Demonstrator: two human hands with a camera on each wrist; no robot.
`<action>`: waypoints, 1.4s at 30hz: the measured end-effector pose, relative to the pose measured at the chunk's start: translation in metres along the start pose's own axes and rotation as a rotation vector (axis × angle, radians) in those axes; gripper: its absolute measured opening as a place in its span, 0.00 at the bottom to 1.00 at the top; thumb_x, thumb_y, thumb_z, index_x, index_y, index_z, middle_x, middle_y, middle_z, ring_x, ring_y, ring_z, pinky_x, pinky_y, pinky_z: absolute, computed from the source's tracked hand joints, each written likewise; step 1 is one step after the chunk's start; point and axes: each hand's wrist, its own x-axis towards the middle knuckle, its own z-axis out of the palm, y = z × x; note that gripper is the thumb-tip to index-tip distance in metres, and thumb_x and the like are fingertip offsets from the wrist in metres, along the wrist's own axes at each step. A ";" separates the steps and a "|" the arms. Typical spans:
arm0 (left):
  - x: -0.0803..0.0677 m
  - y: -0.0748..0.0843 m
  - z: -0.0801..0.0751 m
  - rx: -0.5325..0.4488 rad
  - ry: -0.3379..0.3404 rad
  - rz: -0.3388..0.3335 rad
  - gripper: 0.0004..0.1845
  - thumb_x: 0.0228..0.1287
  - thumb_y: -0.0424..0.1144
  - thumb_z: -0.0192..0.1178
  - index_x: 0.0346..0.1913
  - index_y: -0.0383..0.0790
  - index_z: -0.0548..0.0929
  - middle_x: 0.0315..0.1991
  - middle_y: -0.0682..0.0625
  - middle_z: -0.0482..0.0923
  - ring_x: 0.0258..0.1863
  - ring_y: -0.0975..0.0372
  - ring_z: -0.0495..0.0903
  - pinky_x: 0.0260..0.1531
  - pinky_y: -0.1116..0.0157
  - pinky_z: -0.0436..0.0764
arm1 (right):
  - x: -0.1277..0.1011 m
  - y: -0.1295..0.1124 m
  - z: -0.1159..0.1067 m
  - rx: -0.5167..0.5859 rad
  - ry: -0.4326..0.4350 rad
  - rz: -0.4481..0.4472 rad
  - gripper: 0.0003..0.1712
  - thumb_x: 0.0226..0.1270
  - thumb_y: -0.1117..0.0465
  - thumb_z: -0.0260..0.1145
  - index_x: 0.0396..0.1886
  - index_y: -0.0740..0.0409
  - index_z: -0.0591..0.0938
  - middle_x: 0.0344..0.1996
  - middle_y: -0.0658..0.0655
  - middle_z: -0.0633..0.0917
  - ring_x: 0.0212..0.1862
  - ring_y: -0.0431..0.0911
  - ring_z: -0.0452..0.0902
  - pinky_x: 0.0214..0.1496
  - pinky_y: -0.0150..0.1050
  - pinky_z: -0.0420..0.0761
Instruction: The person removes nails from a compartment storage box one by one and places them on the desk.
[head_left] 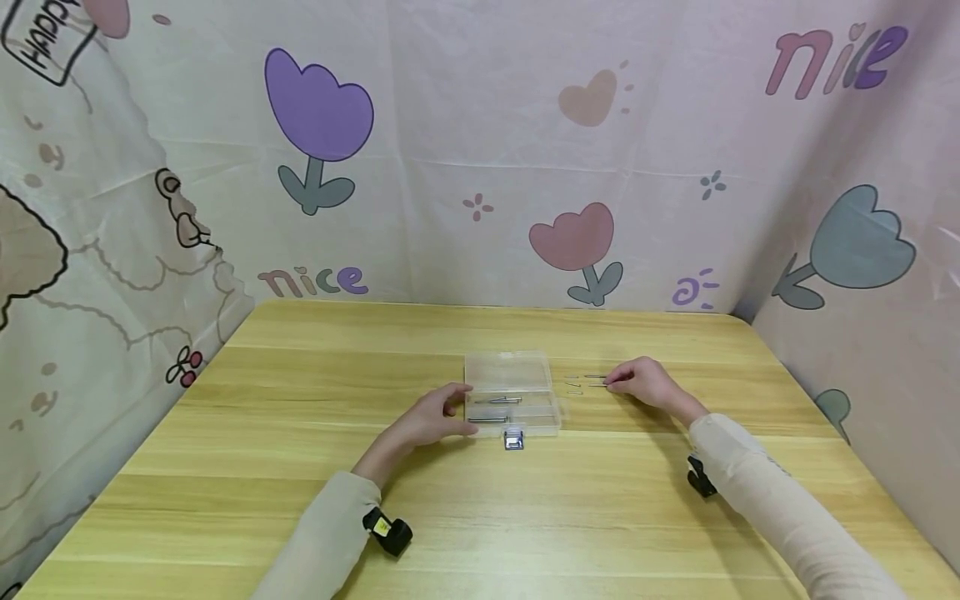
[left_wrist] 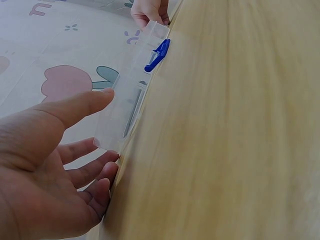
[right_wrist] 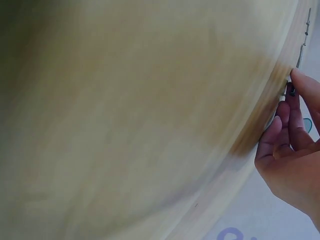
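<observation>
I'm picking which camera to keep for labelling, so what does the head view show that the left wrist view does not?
Only the head view shows the thin metal pieces loose on the wooden table beside the right hand, both sleeves, and the open lid. Only the left wrist view shows the blue latch on the box edge and the left fingertips against the box's end. Both show the clear plastic box, a metal piece inside it, the left hand at the box, and the flower-printed backdrop.
</observation>
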 end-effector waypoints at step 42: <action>0.001 -0.001 0.000 0.011 0.000 -0.002 0.37 0.53 0.39 0.73 0.66 0.38 0.70 0.60 0.44 0.73 0.50 0.53 0.70 0.50 0.53 0.70 | -0.003 -0.008 -0.014 0.075 -0.030 0.078 0.10 0.61 0.68 0.68 0.41 0.69 0.85 0.36 0.60 0.86 0.36 0.46 0.76 0.39 0.39 0.75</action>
